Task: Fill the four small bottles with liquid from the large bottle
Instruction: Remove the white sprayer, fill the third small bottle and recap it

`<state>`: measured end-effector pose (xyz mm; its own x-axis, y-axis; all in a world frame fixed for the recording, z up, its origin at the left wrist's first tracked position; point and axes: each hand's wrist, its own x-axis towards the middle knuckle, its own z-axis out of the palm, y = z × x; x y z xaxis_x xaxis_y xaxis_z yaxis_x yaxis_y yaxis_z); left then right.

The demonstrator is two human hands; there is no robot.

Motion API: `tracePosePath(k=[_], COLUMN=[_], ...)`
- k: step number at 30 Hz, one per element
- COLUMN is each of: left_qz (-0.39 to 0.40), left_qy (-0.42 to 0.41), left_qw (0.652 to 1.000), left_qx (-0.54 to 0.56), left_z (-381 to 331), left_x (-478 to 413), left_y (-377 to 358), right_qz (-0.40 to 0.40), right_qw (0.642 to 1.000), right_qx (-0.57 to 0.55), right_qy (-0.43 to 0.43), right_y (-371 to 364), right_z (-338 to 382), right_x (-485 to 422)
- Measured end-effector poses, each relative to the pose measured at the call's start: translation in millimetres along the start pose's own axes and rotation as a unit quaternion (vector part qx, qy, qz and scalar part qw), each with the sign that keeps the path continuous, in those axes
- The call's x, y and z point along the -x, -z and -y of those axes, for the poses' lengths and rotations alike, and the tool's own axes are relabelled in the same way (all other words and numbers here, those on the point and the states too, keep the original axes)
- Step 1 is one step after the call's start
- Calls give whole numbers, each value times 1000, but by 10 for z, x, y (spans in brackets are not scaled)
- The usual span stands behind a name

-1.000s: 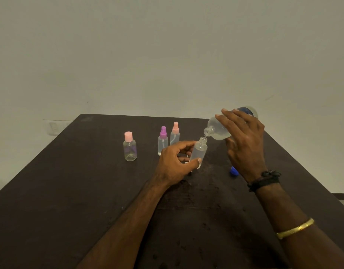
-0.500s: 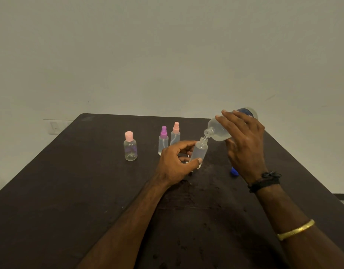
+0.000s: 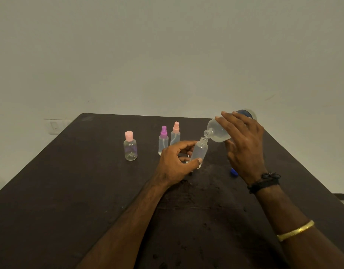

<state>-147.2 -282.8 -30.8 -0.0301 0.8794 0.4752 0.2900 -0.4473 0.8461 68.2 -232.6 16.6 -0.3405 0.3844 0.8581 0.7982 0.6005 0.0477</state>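
On a dark table (image 3: 70, 191), the left hand (image 3: 175, 162) pinches an uncapped small bottle (image 3: 200, 151) between thumb and fingers. The right hand (image 3: 244, 144) grips the large bottle (image 3: 217, 133), tipped with its open neck just above that bottle's mouth. Left of the uncapped small bottle stand a purple spray bottle (image 3: 163, 141), a pink spray bottle (image 3: 175, 133) and, farther left, a pink-capped bottle (image 3: 130, 146).

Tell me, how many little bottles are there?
4. One pink-capped bottle stands left, a purple sprayer and a pink sprayer stand mid-table, and the open bottle is in the left hand. None seem hidden.
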Motion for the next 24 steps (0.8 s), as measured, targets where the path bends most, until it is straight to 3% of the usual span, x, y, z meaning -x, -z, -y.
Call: tracePosePath(k=[24], left_qz=[-16], left_qy=[-1], left_qw=[1000], left_qx=[-3], left_z=[-40], left_x=[-4], left_y=[-4], right_qz=[34], right_qw=[998], right_qx=[-46], right_qy=[-21], right_y=[-49], right_z=[55], right_x=[84])
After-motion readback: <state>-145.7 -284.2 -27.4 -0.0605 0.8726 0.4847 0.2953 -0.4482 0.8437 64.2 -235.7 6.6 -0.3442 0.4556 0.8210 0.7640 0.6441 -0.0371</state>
